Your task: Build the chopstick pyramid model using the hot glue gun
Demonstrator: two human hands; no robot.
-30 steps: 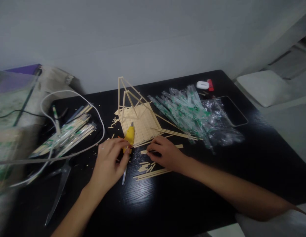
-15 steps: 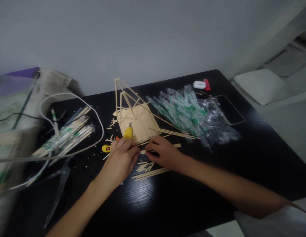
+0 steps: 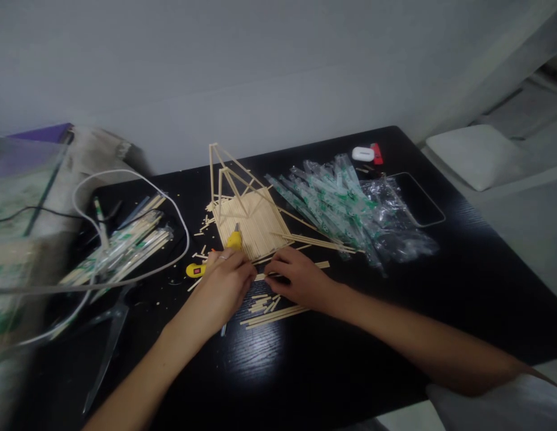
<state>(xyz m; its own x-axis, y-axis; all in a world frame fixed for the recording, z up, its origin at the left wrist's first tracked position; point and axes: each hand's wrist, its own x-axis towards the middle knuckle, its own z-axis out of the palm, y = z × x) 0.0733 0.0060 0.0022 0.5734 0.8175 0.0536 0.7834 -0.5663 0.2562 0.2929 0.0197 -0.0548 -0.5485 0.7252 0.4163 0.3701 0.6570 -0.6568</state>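
My left hand (image 3: 222, 286) lies curled over a yellow glue gun (image 3: 234, 242) whose nozzle points at a flat panel of glued wooden sticks (image 3: 251, 224). A thin stick frame (image 3: 224, 170) rises from the panel's far edge. My right hand (image 3: 299, 279) rests fingers-down on a cut stick (image 3: 322, 265) just right of the left hand. Short stick pieces (image 3: 265, 303) lie scattered under both hands on the black table (image 3: 332, 359).
Plastic chopstick wrappers (image 3: 345, 206) pile up at the right. More wrapped chopsticks (image 3: 121, 245), a white cable (image 3: 126, 176) and scissors (image 3: 108, 353) lie at the left. A white and red object (image 3: 367, 154) sits at the far edge. A phone (image 3: 415, 200) lies by the wrappers.
My left hand slid right and forward over the glue gun, meeting the right hand; the gun's yellow base now shows at the left. The right hand barely moved.
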